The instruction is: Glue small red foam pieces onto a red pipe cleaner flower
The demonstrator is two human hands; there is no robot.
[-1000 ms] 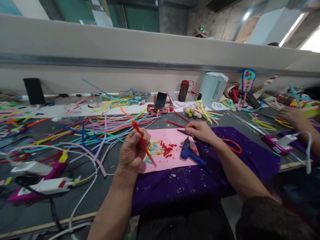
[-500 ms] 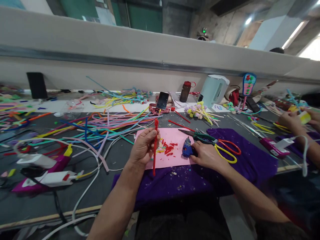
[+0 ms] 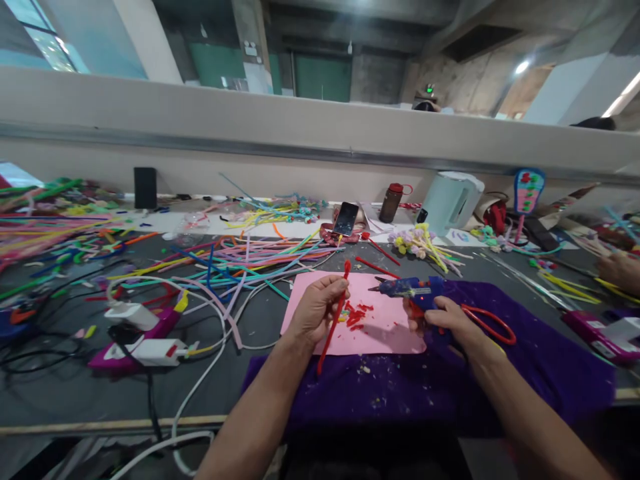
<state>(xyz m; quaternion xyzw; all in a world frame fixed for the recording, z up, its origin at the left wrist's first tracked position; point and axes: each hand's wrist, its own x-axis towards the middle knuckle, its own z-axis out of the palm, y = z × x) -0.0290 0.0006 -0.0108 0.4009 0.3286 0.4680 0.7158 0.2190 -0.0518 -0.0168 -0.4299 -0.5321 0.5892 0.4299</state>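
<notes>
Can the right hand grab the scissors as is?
Probably not: the right hand is taken up by the glue gun. Reach itself looks fine, as the red loop of the scissors lies close by on the purple cloth.

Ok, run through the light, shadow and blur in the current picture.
Head view, upper right: a ceiling lamp glares; head view, middle: the pink sheet is shaded near the right hand, while the blue glue gun and red stem read fairly clearly; head view, right edge: the co-worker's hand is soft; head view, bottom middle: too dark to make out detail.
</notes>
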